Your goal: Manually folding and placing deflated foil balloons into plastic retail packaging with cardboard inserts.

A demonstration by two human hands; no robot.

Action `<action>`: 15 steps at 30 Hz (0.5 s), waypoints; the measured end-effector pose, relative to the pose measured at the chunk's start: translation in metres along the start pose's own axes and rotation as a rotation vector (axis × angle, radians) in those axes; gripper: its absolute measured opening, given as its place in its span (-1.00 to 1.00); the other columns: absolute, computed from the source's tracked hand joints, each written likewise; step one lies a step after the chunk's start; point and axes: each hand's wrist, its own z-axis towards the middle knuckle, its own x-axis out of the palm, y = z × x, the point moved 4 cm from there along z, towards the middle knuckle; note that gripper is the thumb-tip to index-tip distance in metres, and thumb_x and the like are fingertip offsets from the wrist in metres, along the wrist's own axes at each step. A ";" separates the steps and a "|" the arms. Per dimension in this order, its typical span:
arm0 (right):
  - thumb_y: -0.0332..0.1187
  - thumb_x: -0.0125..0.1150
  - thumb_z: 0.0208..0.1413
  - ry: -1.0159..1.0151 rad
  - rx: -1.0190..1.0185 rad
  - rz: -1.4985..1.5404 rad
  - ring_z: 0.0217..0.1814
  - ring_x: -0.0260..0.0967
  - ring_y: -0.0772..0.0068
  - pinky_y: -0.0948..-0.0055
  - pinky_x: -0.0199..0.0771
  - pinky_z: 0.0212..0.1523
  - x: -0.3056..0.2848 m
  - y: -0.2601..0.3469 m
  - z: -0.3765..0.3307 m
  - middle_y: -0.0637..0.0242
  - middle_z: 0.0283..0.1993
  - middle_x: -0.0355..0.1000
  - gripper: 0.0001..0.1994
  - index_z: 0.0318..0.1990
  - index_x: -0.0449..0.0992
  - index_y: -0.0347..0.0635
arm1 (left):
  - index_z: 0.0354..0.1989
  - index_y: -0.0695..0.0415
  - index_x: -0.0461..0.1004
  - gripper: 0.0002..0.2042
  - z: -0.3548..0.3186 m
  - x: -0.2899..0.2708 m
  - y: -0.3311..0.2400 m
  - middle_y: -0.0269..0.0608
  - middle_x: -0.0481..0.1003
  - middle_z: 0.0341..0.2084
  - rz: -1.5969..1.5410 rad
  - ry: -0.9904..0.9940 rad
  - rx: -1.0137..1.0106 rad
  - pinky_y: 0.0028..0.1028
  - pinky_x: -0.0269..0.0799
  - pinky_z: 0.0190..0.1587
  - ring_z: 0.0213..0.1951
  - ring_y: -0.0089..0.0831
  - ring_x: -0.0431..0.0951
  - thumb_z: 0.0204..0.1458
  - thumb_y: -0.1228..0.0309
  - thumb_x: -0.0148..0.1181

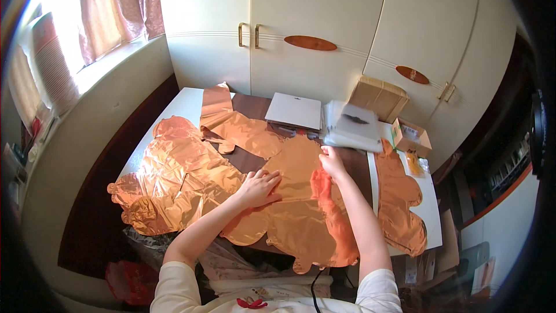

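Left hand lies flat, fingers spread, pressing the copper foil balloon spread across the table. Right hand sits at the balloon's upper edge, fingers curled onto the foil; a firm pinch can't be confirmed. Another foil pile lies left

Single view, head-worn, wide fisheye. Looks steeply down and forward over white-and-brown bench at frame centre. Close range: own forearms enter from lower edge, both hands near centre. Cream wardrobe doors fill upper frame, so camera faces them. Curtained bright window at upper left. Straight edges bow toward dark rounded rim. No second view.
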 end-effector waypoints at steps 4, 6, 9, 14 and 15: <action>-0.13 0.26 -0.09 0.058 -0.201 -0.501 0.04 0.28 0.09 0.19 0.27 0.06 -0.039 0.003 -0.038 0.13 -0.10 0.36 -0.53 -0.06 0.35 -0.16 | 0.09 0.14 0.27 -0.37 0.005 -0.004 -0.007 -0.17 0.23 0.15 0.004 -0.028 0.043 -0.16 0.17 0.04 0.11 -0.21 0.24 -0.05 -0.07 0.07; 0.00 0.27 -0.13 0.085 -0.070 -0.764 0.11 0.20 0.10 0.18 0.27 0.05 -0.046 0.029 -0.067 0.14 0.00 0.30 -0.47 -0.05 0.35 -0.12 | 0.11 0.15 0.24 -0.35 0.004 -0.007 -0.003 -0.13 0.21 0.17 0.009 -0.045 0.057 -0.14 0.14 0.08 0.16 -0.19 0.21 -0.05 -0.08 0.06; 0.16 0.28 -0.24 0.160 0.047 -0.836 0.15 0.14 0.09 0.16 0.24 0.08 -0.061 0.035 -0.086 0.11 0.05 0.24 -0.33 -0.07 0.35 -0.15 | 0.18 0.15 0.17 -0.26 0.018 -0.003 -0.013 -0.03 0.14 0.21 -0.049 -0.005 0.178 -0.07 0.01 0.20 0.26 -0.10 0.07 -0.06 -0.16 0.02; 0.22 0.33 -0.33 0.104 -0.008 -0.928 0.10 0.17 0.09 0.11 0.27 0.02 -0.062 0.027 -0.103 0.12 -0.04 0.26 -0.30 -0.16 0.36 -0.16 | 0.29 0.05 0.02 -0.15 0.029 0.009 -0.033 0.04 0.02 0.27 0.034 0.163 0.273 0.03 -0.21 0.27 0.31 0.02 -0.08 -0.07 -0.31 -0.15; 0.22 0.33 -0.33 0.097 -0.006 -0.928 0.10 0.17 0.09 0.11 0.27 0.02 -0.063 0.026 -0.101 0.12 -0.04 0.26 -0.30 -0.16 0.36 -0.16 | 0.31 -0.02 0.01 -0.15 0.030 0.009 -0.034 0.00 0.01 0.28 0.052 0.162 0.285 0.08 -0.21 0.26 0.31 0.02 -0.08 -0.08 -0.34 -0.18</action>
